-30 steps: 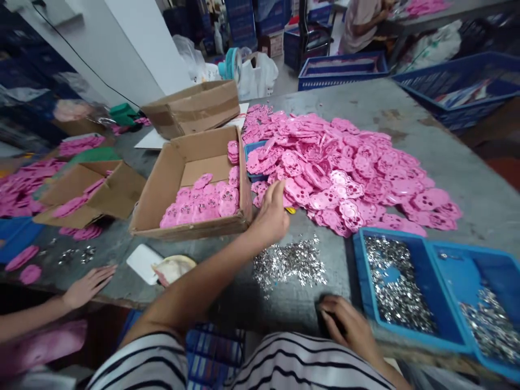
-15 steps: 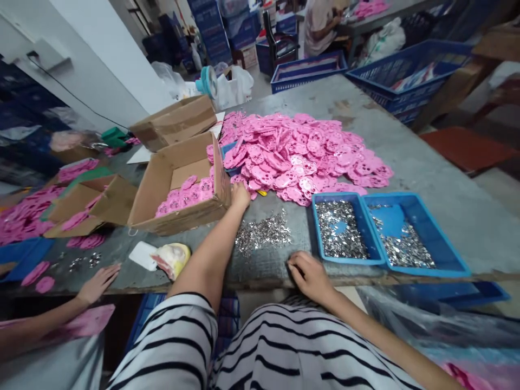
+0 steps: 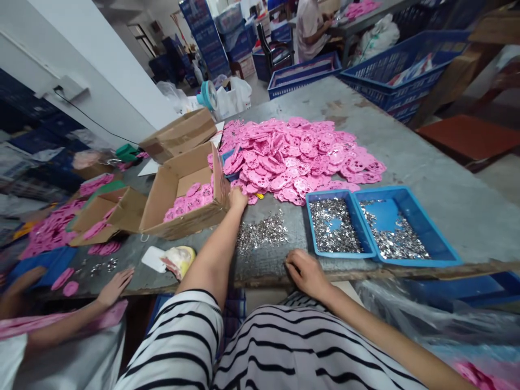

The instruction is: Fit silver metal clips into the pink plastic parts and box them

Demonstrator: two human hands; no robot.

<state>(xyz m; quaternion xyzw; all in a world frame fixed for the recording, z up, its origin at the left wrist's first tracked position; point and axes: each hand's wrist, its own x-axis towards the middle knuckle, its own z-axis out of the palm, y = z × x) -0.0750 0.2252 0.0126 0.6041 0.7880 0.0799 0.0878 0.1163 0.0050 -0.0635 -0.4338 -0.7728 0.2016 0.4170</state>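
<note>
My left hand (image 3: pixel 238 199) stretches far forward to the near edge of a big pile of pink plastic pieces (image 3: pixel 300 154), beside the right wall of an open cardboard box (image 3: pixel 179 187) that holds more pink pieces. Its fingers are hidden among the pieces, so its grip cannot be made out. My right hand (image 3: pixel 306 271) rests curled on the table's front edge, just below a loose heap of small silver metal parts (image 3: pixel 262 233). I cannot tell whether it holds anything.
Two blue trays (image 3: pixel 382 225) with silver parts sit at the front right. Another person's hand (image 3: pixel 116 286) lies flat on the table edge at left, near more cardboard boxes (image 3: pixel 108 211). Blue crates (image 3: pixel 406 73) and a seated person (image 3: pixel 311 27) are behind.
The view has pulled back and tilted up. My left hand stayed at the pile's near edge by the box. My right hand slid left along the table's front edge.
</note>
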